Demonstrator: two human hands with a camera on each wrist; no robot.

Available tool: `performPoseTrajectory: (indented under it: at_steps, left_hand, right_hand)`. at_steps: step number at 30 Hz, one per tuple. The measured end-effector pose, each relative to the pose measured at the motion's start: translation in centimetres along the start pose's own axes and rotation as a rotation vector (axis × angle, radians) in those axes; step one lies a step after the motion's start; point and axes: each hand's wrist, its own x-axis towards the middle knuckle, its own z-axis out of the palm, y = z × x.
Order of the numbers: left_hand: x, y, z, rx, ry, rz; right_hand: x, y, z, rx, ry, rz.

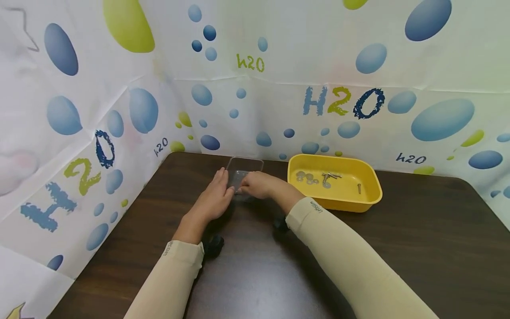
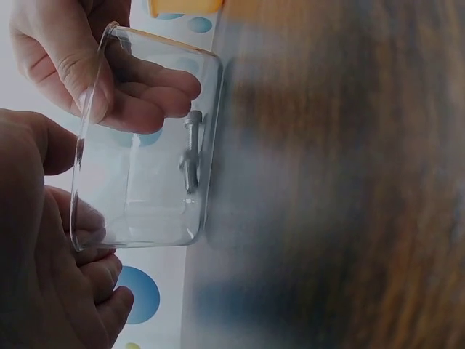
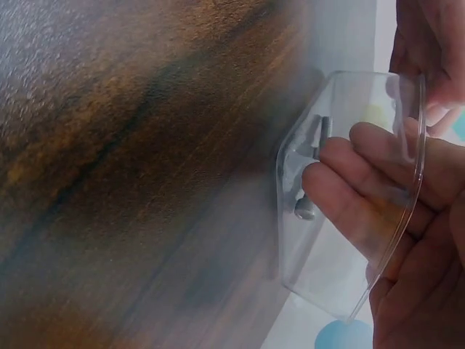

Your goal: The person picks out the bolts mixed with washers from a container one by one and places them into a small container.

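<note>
A clear plastic container (image 2: 156, 218) stands on the dark table, seen from the side in both wrist views. My left hand (image 1: 213, 198) grips it at its left side, the thumb near the rim and the fingers along the wall. Over the rim reaches my right hand (image 1: 260, 184), its fingers (image 3: 341, 207) inside the container and loosely extended. Nothing shows between them. Silvery bolt hardware (image 2: 191, 153) lies on the container floor just below those fingertips; whether it is one piece or more I cannot tell.
Right of the container stands a yellow tray (image 1: 338, 204) holding several washers (image 1: 309, 177), a few bolts (image 1: 331, 176) and a separate bolt (image 1: 359, 188). A white sheet with blue and green drops (image 1: 239, 119) hangs behind and left of the brown table (image 1: 255, 274).
</note>
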Motion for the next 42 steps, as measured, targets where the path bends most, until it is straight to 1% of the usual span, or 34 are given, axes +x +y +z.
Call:
performPoseTrajectory:
  at_steps: [5, 17, 21, 26, 29, 33, 38, 42]
  left_hand:
    - [-0.1, 0.0, 0.2, -0.004, 0.015, 0.01]
    - [0.1, 0.1, 0.9, -0.021, 0.007, 0.015]
    - [0.2, 0.3, 0.9, -0.027, 0.003, 0.013]
    - [0.3, 0.7, 0.6, -0.028, -0.001, 0.006]
    - [0.4, 0.9, 0.4, -0.016, 0.0, 0.0]
    - [0.6, 1.2, 0.0, 0.015, 0.012, 0.014]
    - [0.6, 1.7, -0.4, 0.047, 0.021, 0.007]
    - [0.7, 2.2, -0.7, 0.058, 0.025, 0.017]
  right_hand:
    - [-0.2, -0.1, 0.1, 0.007, 0.005, 0.006]
    - [-1.0, 0.4, 0.6, 0.016, 0.036, 0.014]
    - [-1.3, 0.5, 0.6, 0.036, 0.072, 0.014]
    - [-1.8, 0.5, 0.5, 0.051, 0.153, 0.012]
    - [-2.1, 0.7, 0.2, 0.046, 0.195, 0.009]
    - [-2.7, 1.1, -0.8, 0.026, 0.244, 0.018]
    - [-3.6, 1.6, -1.9, 0.026, 0.252, 0.056]
    - [-4.4, 2.0, -2.8, 0.036, 0.274, 0.052]
